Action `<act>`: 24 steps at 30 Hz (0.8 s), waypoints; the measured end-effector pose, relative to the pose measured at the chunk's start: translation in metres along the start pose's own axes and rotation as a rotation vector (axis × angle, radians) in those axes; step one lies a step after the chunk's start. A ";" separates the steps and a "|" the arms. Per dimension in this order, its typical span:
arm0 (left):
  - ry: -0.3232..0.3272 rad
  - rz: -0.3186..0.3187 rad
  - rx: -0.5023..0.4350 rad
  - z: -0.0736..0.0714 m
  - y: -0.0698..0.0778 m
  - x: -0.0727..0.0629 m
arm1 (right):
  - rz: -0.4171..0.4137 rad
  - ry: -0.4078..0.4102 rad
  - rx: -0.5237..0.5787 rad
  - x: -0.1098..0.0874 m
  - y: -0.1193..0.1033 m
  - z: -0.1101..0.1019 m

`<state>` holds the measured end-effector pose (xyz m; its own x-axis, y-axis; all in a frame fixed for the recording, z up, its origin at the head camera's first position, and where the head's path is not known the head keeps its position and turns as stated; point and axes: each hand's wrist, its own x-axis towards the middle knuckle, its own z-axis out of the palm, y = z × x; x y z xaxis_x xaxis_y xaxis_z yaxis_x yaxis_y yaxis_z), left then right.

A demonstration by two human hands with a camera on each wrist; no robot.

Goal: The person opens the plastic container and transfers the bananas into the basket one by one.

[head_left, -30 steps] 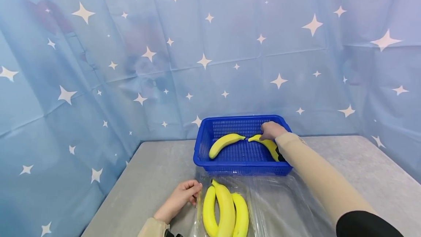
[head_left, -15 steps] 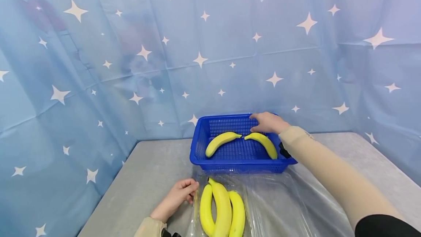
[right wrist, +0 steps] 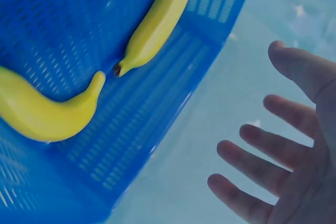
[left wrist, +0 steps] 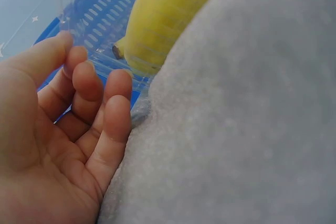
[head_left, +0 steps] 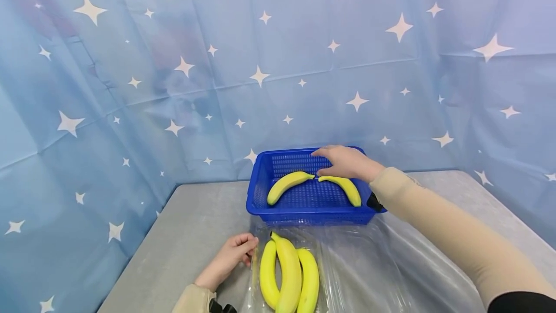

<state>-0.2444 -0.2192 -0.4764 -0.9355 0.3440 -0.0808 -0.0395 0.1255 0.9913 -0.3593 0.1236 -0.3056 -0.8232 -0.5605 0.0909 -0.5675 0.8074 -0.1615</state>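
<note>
My left hand (head_left: 232, 256) pinches the left edge of a clear plastic container (head_left: 331, 281) between thumb and index finger; the left wrist view shows the other fingers loosely bent. Three yellow bananas lie side by side in that container, the middle banana (head_left: 288, 272) overlapping its neighbours. Behind it stands a blue perforated basket (head_left: 299, 217) holding a left banana (head_left: 286, 187) and a right banana (head_left: 346, 188), their tips nearly meeting. Over the basket's back right part hovers my right hand (head_left: 349, 163), fingers spread and holding nothing, as the right wrist view (right wrist: 294, 161) confirms.
A grey tabletop (head_left: 208, 211) carries the basket and the container. Blue curtain cloth (head_left: 234, 62) with white stars hangs behind the basket and along the left side. The container's clear right half (head_left: 369, 260) spreads out under my right forearm.
My right hand has lifted off the right banana in the basket and shifted left, its fingers opening. My left hand keeps its pinch on the container's edge. The head view has drifted slightly.
</note>
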 end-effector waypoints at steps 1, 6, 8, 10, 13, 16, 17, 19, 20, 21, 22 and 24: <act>0.001 -0.001 0.001 0.000 0.000 0.000 | -0.015 0.010 -0.014 -0.002 -0.004 0.000; 0.004 -0.010 0.006 -0.002 0.000 -0.001 | -0.079 0.039 -0.063 -0.015 -0.022 0.005; 0.001 -0.014 0.009 -0.002 0.001 -0.001 | -0.109 0.042 -0.080 -0.019 -0.028 0.009; -0.002 -0.012 0.012 -0.001 0.002 -0.002 | -0.139 0.046 -0.092 -0.024 -0.034 0.012; -0.003 0.001 0.005 0.000 0.003 -0.002 | -0.191 0.064 -0.099 -0.030 -0.043 0.016; -0.001 0.005 -0.004 0.001 0.004 -0.002 | -0.262 0.091 -0.100 -0.037 -0.052 0.019; 0.002 0.005 -0.004 0.002 0.003 -0.002 | -0.292 0.101 -0.105 -0.039 -0.056 0.020; 0.006 -0.002 -0.002 0.002 0.003 -0.002 | -0.351 0.113 -0.112 -0.043 -0.061 0.023; 0.007 -0.007 0.000 0.002 0.002 -0.002 | -0.381 0.117 -0.116 -0.045 -0.064 0.024; 0.005 -0.007 0.003 0.001 0.002 -0.001 | -0.410 0.118 -0.119 -0.047 -0.067 0.026; 0.005 -0.008 0.008 0.001 0.002 -0.001 | -0.439 0.116 -0.118 -0.048 -0.070 0.028; 0.004 -0.009 0.014 0.001 0.002 -0.001 | -0.495 0.109 -0.114 -0.052 -0.075 0.031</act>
<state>-0.2430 -0.2182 -0.4747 -0.9365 0.3391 -0.0897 -0.0435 0.1415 0.9890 -0.2736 0.0862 -0.3289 -0.4492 -0.8626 0.2326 -0.8826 0.4689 0.0342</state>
